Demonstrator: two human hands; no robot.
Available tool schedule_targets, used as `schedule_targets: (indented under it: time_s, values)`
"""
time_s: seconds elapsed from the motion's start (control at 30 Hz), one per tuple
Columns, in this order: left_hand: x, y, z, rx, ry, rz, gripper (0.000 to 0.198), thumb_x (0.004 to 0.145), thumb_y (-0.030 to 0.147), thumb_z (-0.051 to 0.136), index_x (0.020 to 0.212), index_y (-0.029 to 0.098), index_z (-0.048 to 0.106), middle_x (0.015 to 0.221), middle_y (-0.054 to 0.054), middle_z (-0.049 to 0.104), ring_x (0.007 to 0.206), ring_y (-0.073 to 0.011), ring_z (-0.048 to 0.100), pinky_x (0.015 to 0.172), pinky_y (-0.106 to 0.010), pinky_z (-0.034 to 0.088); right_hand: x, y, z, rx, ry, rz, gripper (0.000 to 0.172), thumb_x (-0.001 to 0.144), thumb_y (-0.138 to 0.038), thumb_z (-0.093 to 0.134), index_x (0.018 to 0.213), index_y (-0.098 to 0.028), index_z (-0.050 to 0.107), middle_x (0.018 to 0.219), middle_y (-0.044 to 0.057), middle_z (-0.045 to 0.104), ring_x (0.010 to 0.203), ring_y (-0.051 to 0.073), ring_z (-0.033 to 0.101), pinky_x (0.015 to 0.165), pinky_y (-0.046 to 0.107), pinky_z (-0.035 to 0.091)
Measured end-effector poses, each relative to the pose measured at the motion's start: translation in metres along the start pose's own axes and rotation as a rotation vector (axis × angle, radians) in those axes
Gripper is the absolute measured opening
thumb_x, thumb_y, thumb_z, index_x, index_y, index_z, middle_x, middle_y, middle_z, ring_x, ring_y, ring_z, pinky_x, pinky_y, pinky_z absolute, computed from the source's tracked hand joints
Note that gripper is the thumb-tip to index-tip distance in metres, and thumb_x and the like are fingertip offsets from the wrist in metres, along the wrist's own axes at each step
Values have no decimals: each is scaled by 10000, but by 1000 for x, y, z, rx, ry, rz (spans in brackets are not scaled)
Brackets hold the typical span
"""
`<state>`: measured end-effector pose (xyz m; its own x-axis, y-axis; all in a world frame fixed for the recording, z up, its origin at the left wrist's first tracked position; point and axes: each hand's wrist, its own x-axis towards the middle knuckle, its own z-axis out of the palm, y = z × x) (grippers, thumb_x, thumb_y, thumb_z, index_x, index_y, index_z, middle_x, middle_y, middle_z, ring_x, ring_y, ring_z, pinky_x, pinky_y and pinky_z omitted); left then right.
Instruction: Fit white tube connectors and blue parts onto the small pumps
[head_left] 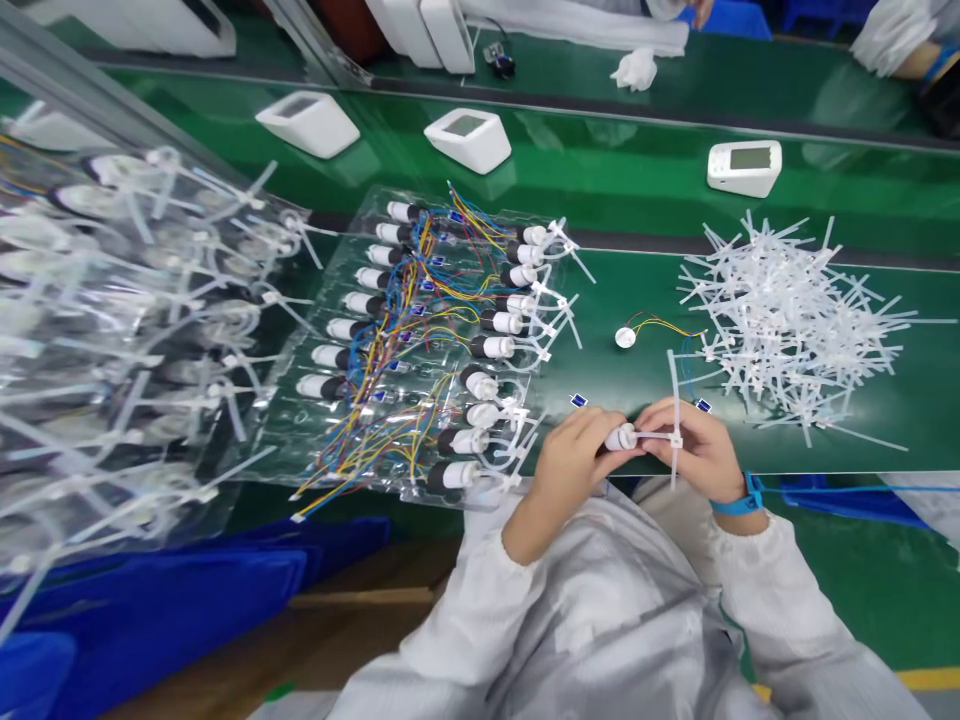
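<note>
My left hand (574,455) is closed around a small white pump motor (621,436) at the near edge of the green mat. My right hand (694,445) pinches a white cable tie (674,400) looped at the motor's tip, its tail standing upright. Thin wires run from the motor to a small white disc (625,337) lying on the mat just beyond my hands. A blue wrist strap (742,497) sits on my right wrist.
A clear tray (352,440) of several wired motors lies left of my hands. Stacked clear trays (112,330) fill the far left. A heap of loose cable ties (795,320) lies at right. White display units (744,166) stand on the green conveyor (615,180); another person's sleeve (892,35) shows top right.
</note>
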<state>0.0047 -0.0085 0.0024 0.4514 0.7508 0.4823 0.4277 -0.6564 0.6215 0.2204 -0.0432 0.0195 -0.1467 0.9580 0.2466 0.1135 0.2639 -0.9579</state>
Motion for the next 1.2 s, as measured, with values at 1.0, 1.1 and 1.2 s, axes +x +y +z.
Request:
schedule_targets:
  time_s: [1.0, 1.1, 1.2]
  values:
    - [-2, 0, -4, 36, -233, -121, 276, 1183, 410, 510, 1223, 234, 719, 999, -40, 679, 880, -210, 679, 770, -296, 496, 0, -3, 6, -202, 73, -104, 110, 1044, -231, 785, 1080, -298, 865, 1013, 79, 845, 909, 258, 795, 819, 412, 661]
    - [-1, 0, -5, 30, -269, -137, 290, 1169, 456, 545, 1204, 228, 720, 987, -41, 679, 871, -214, 678, 772, -301, 496, 1, -2, 6, -202, 68, -85, 105, 1058, -263, 773, 1044, -288, 874, 1015, 88, 846, 912, 262, 797, 827, 422, 668]
    - [0, -2, -5, 16, -284, -129, 300, 1158, 478, 567, 1201, 224, 720, 966, -39, 683, 861, -217, 679, 773, -308, 496, 1, -1, 6, -189, 66, -70, 121, 1070, -295, 762, 1027, -279, 874, 1025, 92, 846, 924, 260, 793, 848, 426, 667]
